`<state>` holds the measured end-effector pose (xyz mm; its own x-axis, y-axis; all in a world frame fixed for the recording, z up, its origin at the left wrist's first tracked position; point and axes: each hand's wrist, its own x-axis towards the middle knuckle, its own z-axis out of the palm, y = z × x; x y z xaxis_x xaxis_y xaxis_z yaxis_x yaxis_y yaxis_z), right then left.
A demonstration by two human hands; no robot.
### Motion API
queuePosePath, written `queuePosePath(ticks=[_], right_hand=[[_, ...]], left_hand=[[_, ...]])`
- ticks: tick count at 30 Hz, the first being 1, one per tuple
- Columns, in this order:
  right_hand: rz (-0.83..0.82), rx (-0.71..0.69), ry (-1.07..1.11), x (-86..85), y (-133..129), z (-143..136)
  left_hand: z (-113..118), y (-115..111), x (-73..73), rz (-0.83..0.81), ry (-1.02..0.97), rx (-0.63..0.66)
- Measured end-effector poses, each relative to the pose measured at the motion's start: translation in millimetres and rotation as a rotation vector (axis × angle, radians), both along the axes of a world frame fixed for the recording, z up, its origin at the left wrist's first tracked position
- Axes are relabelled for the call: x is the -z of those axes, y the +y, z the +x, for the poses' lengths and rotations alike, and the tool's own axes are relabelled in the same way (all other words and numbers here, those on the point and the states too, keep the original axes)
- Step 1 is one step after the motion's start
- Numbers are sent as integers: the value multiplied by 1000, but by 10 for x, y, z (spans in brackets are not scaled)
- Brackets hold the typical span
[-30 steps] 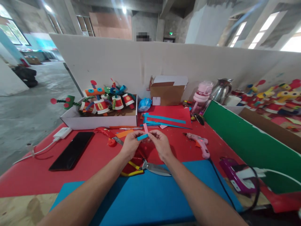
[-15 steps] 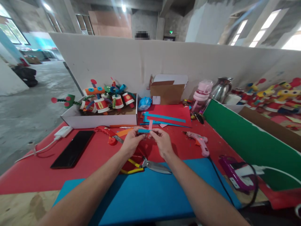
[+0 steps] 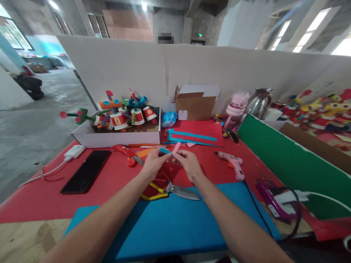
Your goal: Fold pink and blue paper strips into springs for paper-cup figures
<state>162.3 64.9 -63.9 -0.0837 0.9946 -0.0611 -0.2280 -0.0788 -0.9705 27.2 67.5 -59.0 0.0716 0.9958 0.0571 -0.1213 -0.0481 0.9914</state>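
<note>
Above the middle of the red-covered table, my left hand (image 3: 154, 160) pinches a short blue paper strip (image 3: 165, 151). My right hand (image 3: 188, 162) is closed on a pink paper strip (image 3: 176, 147), whose free end points up and away. The two strips meet at my fingertips; whether they are joined I cannot tell. Below the hands lie large shears (image 3: 175, 190) with yellow handles, partly over a blue sheet (image 3: 170, 223). Left of my left hand are red-handled scissors (image 3: 123, 150) and an orange paper strip (image 3: 145, 152).
A white box (image 3: 117, 138) holds several paper-cup figures. Red sheets and blue strips (image 3: 194, 136) lie beyond my hands. To the right are a pink glue gun (image 3: 231, 162), its cord, a purple power strip (image 3: 274, 201) and a green-sided box (image 3: 274, 157). A black phone (image 3: 85, 171) lies left.
The blue strip has tilted, its right end now lower. The pink strip has swung from upright to leaning right, and both hands have drawn slightly closer together.
</note>
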Motion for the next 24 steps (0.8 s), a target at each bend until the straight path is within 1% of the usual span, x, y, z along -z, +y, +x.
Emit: queuePosePath(ticks=[6,10,13,18,20,24], right_hand=[[139,96,-158,2,-20,-12],[134,81,-192,5,-18,-4],[103,81,-137,12,-12,-9],[-9,124,63,-1,-7,-38],[-33,130,103,-12,-10,-49],[-24,108,92,-17,-22,-56]], left_hand=[[0,14,42,-4,-60,16],[-2,16,56,6,-34,-3],[-8,19,51,13,-38,-21],[-15,25,11,45,-98,-40],[-6,19,-1,32,-79,-20],[12,0,1,40,-10,37]])
